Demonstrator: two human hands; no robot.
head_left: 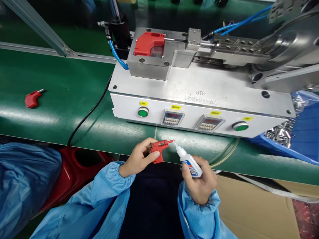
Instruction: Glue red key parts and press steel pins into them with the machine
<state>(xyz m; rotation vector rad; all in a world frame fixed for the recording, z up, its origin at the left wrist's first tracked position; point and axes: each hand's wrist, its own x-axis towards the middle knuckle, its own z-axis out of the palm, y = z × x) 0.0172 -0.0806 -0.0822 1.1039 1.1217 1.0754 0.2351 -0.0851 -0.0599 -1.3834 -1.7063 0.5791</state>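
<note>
My left hand point(139, 159) is closed on a small red plastic part point(159, 150), held just in front of the green belt's near edge. My right hand point(200, 181) grips a small white glue bottle point(189, 162) with a blue label. The bottle's nozzle tip touches or nearly touches the right end of the red part. Both arms wear light blue sleeves.
A white and metal machine point(199, 96) with two green buttons and two counters sits on the green conveyor belt point(62, 99). A red part point(149, 43) rests in its fixture. Another red part point(33, 98) lies far left. A blue bin of metal pieces point(294, 132) stands right; cardboard point(254, 205) lies below.
</note>
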